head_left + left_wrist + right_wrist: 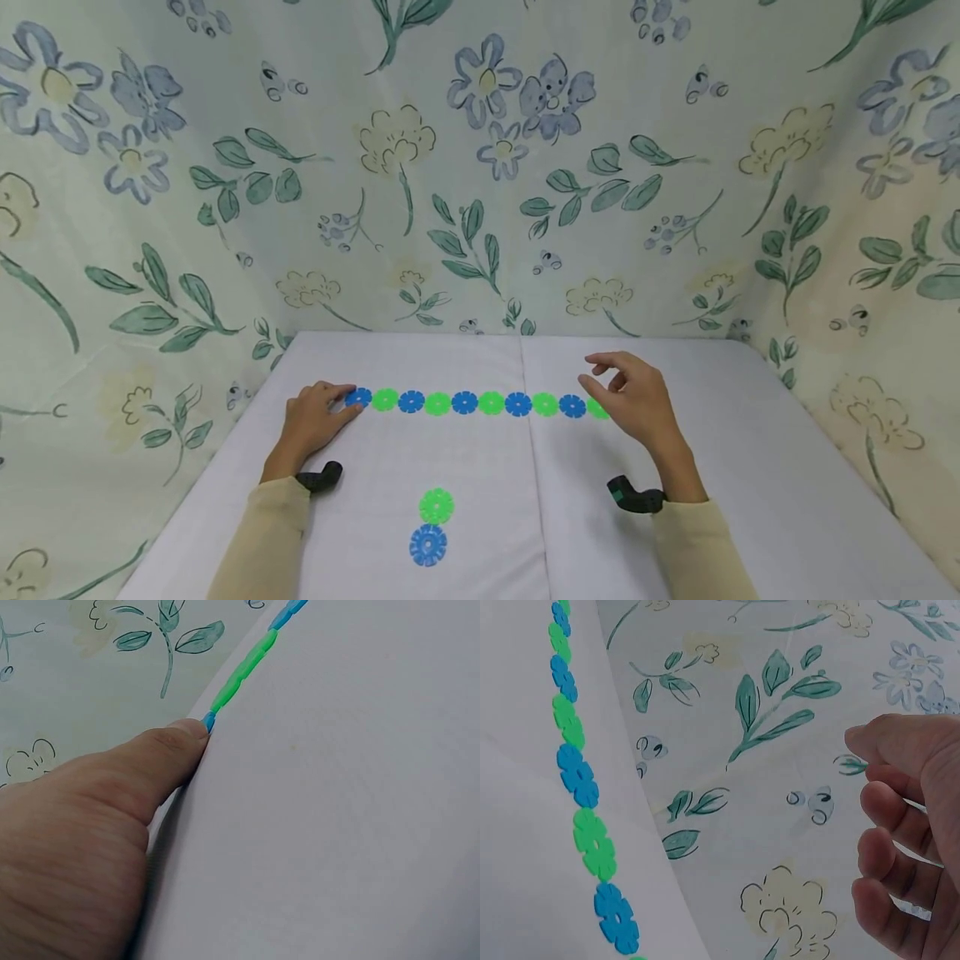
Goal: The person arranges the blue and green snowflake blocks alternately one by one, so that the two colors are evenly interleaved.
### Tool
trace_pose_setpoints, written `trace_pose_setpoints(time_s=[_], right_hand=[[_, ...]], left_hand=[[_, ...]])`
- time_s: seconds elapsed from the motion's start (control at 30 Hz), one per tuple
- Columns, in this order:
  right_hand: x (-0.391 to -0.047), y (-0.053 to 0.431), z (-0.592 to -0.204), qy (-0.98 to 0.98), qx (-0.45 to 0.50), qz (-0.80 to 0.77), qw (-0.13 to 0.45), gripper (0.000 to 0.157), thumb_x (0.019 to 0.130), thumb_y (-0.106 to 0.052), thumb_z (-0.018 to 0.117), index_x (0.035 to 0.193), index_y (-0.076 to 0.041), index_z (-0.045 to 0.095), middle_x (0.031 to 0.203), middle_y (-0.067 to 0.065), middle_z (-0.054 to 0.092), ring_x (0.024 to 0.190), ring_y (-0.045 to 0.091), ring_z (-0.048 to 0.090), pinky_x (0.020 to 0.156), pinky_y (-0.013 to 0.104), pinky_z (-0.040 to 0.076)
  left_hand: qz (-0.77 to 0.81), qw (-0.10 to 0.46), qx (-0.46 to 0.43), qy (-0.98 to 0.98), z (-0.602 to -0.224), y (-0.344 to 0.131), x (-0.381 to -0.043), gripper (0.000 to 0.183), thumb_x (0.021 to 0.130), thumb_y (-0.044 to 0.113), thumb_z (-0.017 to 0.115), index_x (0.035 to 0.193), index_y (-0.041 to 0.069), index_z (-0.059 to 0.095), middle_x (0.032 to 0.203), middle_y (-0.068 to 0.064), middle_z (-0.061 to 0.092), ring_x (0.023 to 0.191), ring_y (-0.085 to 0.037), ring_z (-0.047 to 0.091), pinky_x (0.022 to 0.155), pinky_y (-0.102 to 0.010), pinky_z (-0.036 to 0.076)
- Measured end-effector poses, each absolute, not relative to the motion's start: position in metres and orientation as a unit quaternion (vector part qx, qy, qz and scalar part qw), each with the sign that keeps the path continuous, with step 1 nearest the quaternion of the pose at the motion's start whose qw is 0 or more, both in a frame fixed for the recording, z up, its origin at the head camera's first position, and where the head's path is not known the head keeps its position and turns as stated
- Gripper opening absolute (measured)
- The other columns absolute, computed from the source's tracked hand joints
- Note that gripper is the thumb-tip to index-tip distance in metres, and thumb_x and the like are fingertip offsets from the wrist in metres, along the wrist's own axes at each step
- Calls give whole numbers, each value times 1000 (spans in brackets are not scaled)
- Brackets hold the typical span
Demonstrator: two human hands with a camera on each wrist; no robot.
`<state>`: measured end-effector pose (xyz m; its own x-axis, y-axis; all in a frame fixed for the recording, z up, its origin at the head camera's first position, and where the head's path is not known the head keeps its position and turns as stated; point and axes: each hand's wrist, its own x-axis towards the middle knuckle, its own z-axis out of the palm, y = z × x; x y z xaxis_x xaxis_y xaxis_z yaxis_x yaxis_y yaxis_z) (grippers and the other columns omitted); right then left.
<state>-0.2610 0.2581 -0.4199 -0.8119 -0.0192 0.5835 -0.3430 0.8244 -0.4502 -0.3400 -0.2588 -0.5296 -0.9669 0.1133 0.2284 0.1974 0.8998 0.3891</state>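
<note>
A row of toothed plastic snowflake discs, blue and green by turns, stretches across the white table. At its left end my left hand (311,421) pinches a blue disc (361,397) between thumb and forefinger; in the left wrist view the thumb (176,746) covers most of that disc. Over the row's right end hovers my right hand (637,400), fingers loosely bent and parted from the thumb, holding nothing. It partly hides the last green disc (597,407). Beside that one lies a blue disc (572,407). The right wrist view shows the discs joined edge to edge, such as this green disc (595,844).
Nearer the table's front, a separate green disc (437,506) and blue disc (428,545) lie one before the other, their edges meeting. A white cloth with a crease covers the table (480,467). Flowered curtain (480,167) hangs behind and along both sides.
</note>
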Motion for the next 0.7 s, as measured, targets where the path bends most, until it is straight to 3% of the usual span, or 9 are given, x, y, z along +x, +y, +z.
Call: trace_pose_setpoints(time_s=[0.3,0.7], right_hand=[[-239,228,-398,-886,187,311,290,38,81,-22,85,116,-15,72,98,-2,69,63,4,53,58,23,48],[-215,186,-386,-863,270,364,225,38,82,-22,84,117,-28,69,101,-13,67,61,1,53,57,24,50]], left_hand=[[-209,92,-72,-971,-532,-261,-337,63,91,63,62,137,20,63,129,-16,63,121,-38,53,93,-59,36],[-219,104,-81,-967,-530,-258,-337,57,92,58,64,135,20,65,128,-15,64,120,-38,54,92,-58,35]])
